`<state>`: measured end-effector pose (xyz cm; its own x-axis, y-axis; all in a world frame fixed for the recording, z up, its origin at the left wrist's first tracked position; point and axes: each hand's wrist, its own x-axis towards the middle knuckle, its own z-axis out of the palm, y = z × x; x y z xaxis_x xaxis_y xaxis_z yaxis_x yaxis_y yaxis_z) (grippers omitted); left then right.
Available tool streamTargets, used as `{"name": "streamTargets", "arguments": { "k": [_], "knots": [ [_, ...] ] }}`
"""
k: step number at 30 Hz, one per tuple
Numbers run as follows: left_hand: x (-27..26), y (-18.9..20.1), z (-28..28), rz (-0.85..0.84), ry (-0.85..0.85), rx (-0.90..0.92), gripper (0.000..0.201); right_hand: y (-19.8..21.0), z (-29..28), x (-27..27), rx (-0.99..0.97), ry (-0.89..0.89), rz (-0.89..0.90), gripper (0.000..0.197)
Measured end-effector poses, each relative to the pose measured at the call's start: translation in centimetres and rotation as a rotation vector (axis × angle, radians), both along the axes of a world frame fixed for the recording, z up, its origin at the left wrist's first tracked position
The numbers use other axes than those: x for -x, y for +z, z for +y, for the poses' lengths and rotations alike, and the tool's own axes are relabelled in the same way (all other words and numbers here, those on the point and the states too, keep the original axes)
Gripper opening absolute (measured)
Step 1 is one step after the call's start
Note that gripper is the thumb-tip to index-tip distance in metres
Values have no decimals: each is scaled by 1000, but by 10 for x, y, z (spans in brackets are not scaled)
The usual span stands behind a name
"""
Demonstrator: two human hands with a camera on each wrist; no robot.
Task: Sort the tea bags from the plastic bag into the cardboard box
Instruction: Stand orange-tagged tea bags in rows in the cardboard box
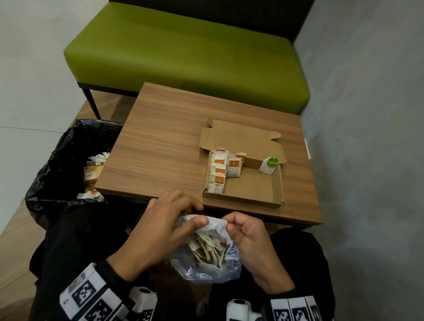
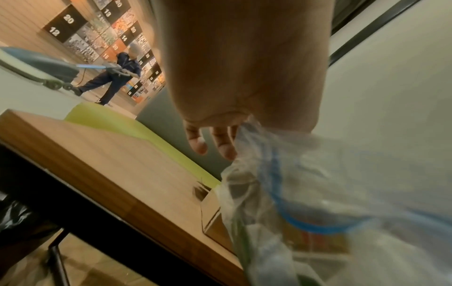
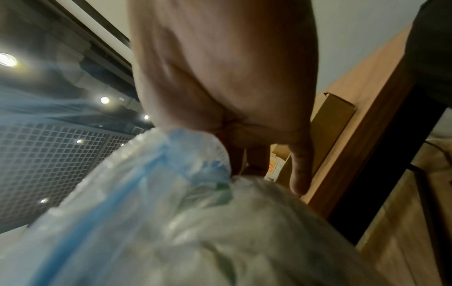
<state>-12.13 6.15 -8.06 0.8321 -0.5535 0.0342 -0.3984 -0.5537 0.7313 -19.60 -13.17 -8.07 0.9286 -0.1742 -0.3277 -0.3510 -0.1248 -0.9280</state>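
Pinching one plastic bag (image 1: 207, 257), both hands (image 1: 201, 231) face six boxed tea bags (image 1: 226, 168).

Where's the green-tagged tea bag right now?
Head view: the green-tagged tea bag leans in the far right corner of the cardboard box on the table, apart from the orange-tagged tea bags at the box's left.

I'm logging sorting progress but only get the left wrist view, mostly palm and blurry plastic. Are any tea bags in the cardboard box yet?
Observer: Yes. The head view shows orange-tagged tea bags along the left side of the cardboard box.
Operator: Any other kind?
Observer: One green-tagged tea bag leans at the box's far right.
Operator: What's the right hand doing?
Observer: The right hand pinches the plastic bag rim opposite the left hand; the bag's mouth gapes over more tea bags.
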Motion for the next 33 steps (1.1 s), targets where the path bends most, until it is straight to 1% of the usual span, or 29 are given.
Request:
{"name": "streamTargets", "arguments": {
  "k": [3,5,7,9,12,13,15,17,19,21,23,25,26,28,31,33],
  "knots": [
    [-2,6,-1,-36,-58,-97,32,0,0,-2,2,22,-27,26],
    [-2,6,-5,-72,-33,-130,33,1,2,-3,-13,14,-30,24],
    [-2,3,-8,-66,38,-107,38,1,4,-3,-23,-9,-34,18],
    [-1,0,-10,-56,136,-87,44,1,5,-1,74,-37,-70,12],
    [0,-2,-11,-15,288,-39,49,4,4,8,323,-70,-131,23],
    [0,-2,-10,-2,324,-8,51,5,4,11,366,-71,-137,22],
    [2,-2,-12,25,350,51,52,7,7,15,410,-60,-131,13],
    [2,-3,-13,91,346,127,53,5,6,15,432,-89,-118,7],
    [2,-5,-10,197,332,229,54,0,1,13,437,-112,-115,13],
    [1,-7,-4,257,281,262,54,-3,-3,11,384,-110,-97,18],
    [-1,-6,3,213,211,169,57,-4,-6,8,233,-109,-66,20],
    [-4,-6,9,111,169,61,55,-3,-5,6,114,-91,-46,20],
    [-5,-5,10,68,155,41,48,-3,-4,4,105,-73,-46,21],
    [-6,-2,8,42,92,53,36,-3,-3,2,120,-32,-49,22],
    [-4,5,2,75,-22,84,34,-1,-1,-2,133,31,-60,27],
    [-4,7,0,104,-27,116,38,0,1,-6,116,53,-75,28]
  ]
}}
